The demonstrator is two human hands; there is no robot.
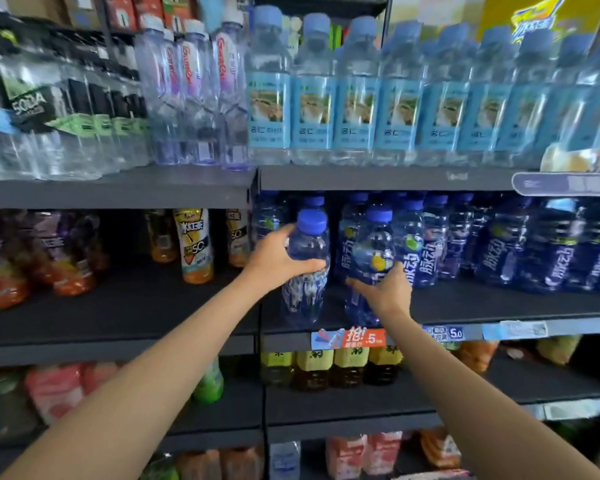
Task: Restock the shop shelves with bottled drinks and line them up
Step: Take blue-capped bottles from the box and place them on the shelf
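Observation:
Two dark blue drink bottles with blue caps stand at the front of the middle shelf (pixel 465 303). My left hand (pixel 278 259) grips the left bottle (pixel 305 271) around its upper body. My right hand (pixel 387 289) holds the lower part of the right bottle (pixel 371 258), fingers curled round it. Both bottles are upright near the shelf's front edge. Behind and to the right runs a row of the same blue bottles (pixel 520 244).
The top shelf carries light blue water bottles (pixel 357 98), purple-tinted bottles (pixel 194 95) and soda bottles (pixel 49 109). Orange and yellow drinks (pixel 194 247) stand left on the middle shelf. Tea bottles (pixel 316 368) fill the shelf below. Price tags (pixel 357 337) line the edge.

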